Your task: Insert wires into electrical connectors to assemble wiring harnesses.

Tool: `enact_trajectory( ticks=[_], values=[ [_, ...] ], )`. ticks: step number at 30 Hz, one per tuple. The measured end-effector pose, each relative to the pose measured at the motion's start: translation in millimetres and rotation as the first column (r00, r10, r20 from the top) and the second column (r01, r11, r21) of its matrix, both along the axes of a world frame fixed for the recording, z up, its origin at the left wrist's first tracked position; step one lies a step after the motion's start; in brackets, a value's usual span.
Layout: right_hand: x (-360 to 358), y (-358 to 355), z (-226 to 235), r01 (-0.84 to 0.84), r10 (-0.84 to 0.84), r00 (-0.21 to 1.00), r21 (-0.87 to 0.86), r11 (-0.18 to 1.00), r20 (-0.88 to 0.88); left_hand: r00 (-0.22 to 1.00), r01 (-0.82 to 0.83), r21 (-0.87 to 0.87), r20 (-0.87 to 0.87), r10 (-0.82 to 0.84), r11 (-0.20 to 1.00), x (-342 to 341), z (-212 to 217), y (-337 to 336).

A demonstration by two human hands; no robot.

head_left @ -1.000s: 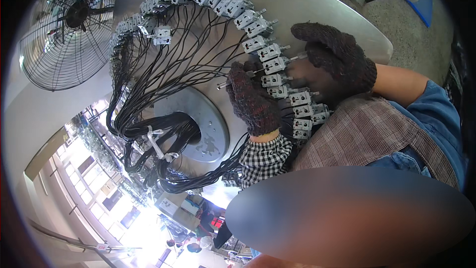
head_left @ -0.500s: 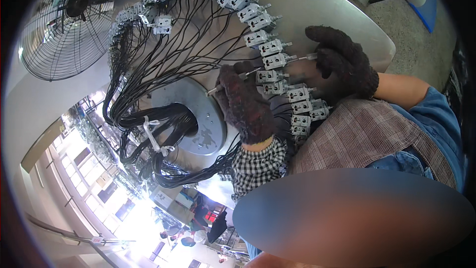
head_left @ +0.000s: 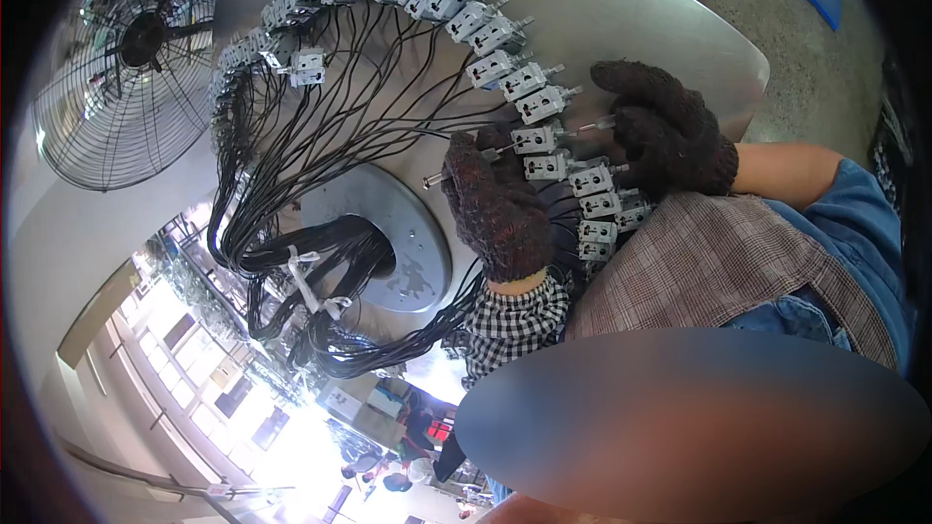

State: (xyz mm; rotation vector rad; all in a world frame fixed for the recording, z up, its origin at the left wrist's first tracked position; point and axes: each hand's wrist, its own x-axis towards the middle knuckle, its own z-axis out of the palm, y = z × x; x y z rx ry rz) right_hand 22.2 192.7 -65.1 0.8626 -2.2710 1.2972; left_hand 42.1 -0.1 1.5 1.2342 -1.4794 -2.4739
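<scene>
Grey metal blocks with pins (head_left: 542,105) stand side by side in a curved row on the metal table, black cables trailing from them. My left hand (head_left: 497,213), in a dark knitted glove, is closed around a thin metal rod (head_left: 433,180); its other end points at the inner side of one block (head_left: 533,140). On the outer side of that block, my right hand (head_left: 670,126), gloved alike, pinches a slim metal shaft (head_left: 599,124). The shaft's tip is close to the block's pin; whether they touch I cannot tell.
Cables gather in a thick bundle (head_left: 335,233), tied with white strips, over a grey round disc (head_left: 417,267). One block (head_left: 307,67) lies inside the curve. A wire-caged fan (head_left: 144,42) stands left, beyond the metal table (head_left: 670,15). People are far off at the bottom.
The right hand's shaft has shifted from one block's pin to the neighbouring block nearer my body. My left hand and its rod have moved slightly right. The whole view has turned a little.
</scene>
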Motion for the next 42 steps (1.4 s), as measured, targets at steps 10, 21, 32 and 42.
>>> enact_trajectory(
  ticks=[10, 21, 32, 42],
  values=[
    [17, -12, 1, 0.053, 0.001, 0.962, -0.188, 0.981, 0.273, 0.978, 0.029, 0.035, -0.209, -0.021, 0.999, 7, -13, 5],
    [12, -13, 22, 0.101, -0.086, 0.980, -0.078, 0.992, 0.178, 0.937, 0.182, 0.055, -0.313, -0.156, 0.982, 15, -16, -3],
    [10, -10, 28, 0.101, -0.101, 0.995, 0.019, 0.995, 0.017, 0.972, 0.004, 0.221, -0.228, 0.048, 0.975, 12, -27, 3],
    [11, -9, 28, 0.091, -0.089, 0.991, -0.026, 0.995, 0.100, 0.987, 0.056, 0.327, -0.160, -0.003, 0.944, 6, -11, 7]
  ],
)
